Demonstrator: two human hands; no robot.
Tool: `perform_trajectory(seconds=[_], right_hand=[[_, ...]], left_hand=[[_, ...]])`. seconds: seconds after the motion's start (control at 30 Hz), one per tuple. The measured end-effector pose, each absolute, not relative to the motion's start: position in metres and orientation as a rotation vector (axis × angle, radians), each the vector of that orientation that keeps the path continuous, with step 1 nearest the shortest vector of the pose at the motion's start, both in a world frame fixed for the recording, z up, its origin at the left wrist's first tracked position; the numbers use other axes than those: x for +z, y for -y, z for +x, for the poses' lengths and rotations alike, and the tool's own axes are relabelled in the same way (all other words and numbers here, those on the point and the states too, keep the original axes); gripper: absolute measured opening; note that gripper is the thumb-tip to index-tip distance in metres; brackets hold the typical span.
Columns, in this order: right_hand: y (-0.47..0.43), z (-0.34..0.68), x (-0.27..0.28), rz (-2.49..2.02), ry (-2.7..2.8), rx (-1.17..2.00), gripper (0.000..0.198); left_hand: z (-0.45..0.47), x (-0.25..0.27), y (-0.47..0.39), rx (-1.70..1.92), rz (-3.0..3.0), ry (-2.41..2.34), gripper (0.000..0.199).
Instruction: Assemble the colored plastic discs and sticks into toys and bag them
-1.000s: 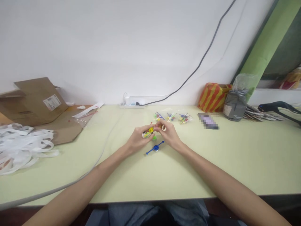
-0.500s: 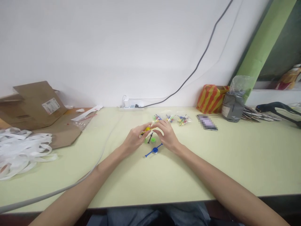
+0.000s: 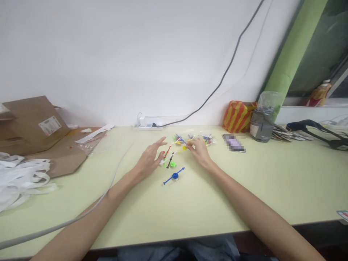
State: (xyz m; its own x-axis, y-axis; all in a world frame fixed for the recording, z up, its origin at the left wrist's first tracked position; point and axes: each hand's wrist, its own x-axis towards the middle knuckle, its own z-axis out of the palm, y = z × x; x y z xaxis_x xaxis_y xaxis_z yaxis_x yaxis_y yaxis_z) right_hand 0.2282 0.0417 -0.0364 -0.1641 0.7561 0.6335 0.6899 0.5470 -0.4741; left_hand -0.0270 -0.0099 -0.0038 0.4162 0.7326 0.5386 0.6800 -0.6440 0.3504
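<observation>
Forearms reached in from the near edge of the pale green table (image 3: 244, 188). Nearest lay a small blue plastic spinner with a thin stick (image 3: 174, 176), apart from both hands. Just beyond, the left hand (image 3: 150, 159) hovered with fingers spread, holding nothing, beside loose red, black and green pieces (image 3: 169, 161). The right hand (image 3: 199, 152) pinched a yellow-tipped stick (image 3: 181, 149). Farther off lay clear packets of coloured parts (image 3: 194, 138), seemingly unopened, so most pieces looked unassembled.
</observation>
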Motion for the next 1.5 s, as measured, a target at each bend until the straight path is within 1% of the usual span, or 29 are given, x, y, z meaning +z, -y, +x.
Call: perform_trajectory(seconds=[0.13, 0.33, 0.4, 0.5, 0.57, 0.6, 0.63, 0.7, 0.77, 0.83, 0.93, 1.0, 1.13, 1.3, 1.4, 1.5], right_hand=[[-0.054, 0.236, -0.051, -1.288, 1.756, 0.340, 0.018], [-0.055, 0.233, -0.058, -1.414, 1.684, 0.425, 0.021], [-0.053, 0.234, -0.057, -1.460, 1.698, 0.401, 0.021], [-0.044, 0.233, -0.047, -1.480, 1.715, 0.199, 0.013], [-0.033, 0.229, -0.033, -1.386, 1.742, 0.072, 0.008], [-0.025, 0.226, -0.024, -1.295, 1.796, 0.073, 0.009], [-0.017, 0.221, -0.015, -1.164, 1.888, 0.134, 0.009], [0.001, 0.211, 0.002, -0.815, 2.211, 0.437, 0.008], [0.016, 0.204, 0.012, -0.616, 2.426, 0.686, 0.006], [0.021, 0.201, 0.015, -0.627, 2.541, 0.826, 0.006], [0.013, 0.211, 0.011, -0.840, 2.570, 0.880, 0.007], [0.001, 0.223, 0.007, -0.978, 2.534, 0.823, 0.005], [-0.016, 0.239, 0.001, -1.129, 2.499, 0.599, 0.007], [-0.011, 0.236, 0.000, -1.073, 2.539, 0.321, 0.013], [-0.011, 0.225, -0.001, -0.966, 2.485, 0.260, 0.015], [-0.023, 0.208, -0.005, -0.916, 2.418, 0.212, 0.020]], left_hand=[[-0.036, -0.011, -0.002, 1.025, 2.651, -1.318, 0.053], [-0.041, -0.013, -0.009, 0.952, 2.680, -1.350, 0.044], [-0.040, -0.010, -0.007, 0.965, 2.691, -1.311, 0.038], [-0.035, -0.005, -0.002, 0.969, 2.738, -1.214, 0.031], [-0.032, -0.004, 0.001, 0.959, 2.760, -1.187, 0.031], [-0.031, -0.004, 0.002, 0.957, 2.760, -1.190, 0.031], [-0.030, -0.004, 0.002, 0.958, 2.754, -1.201, 0.031], [-0.031, -0.007, 0.000, 0.953, 2.724, -1.235, 0.033], [-0.034, -0.010, -0.004, 0.935, 2.684, -1.273, 0.035], [-0.039, -0.014, -0.009, 0.897, 2.650, -1.313, 0.038], [-0.046, -0.020, -0.017, 0.814, 2.628, -1.329, 0.043], [-0.048, -0.023, -0.021, 0.771, 2.628, -1.309, 0.043], [-0.049, -0.025, -0.026, 0.757, 2.660, -1.263, 0.039], [-0.051, -0.025, -0.030, 0.789, 2.659, -1.252, 0.034], [-0.053, -0.028, -0.034, 0.799, 2.641, -1.290, 0.030], [-0.054, -0.031, -0.035, 0.804, 2.626, -1.332, 0.028]])
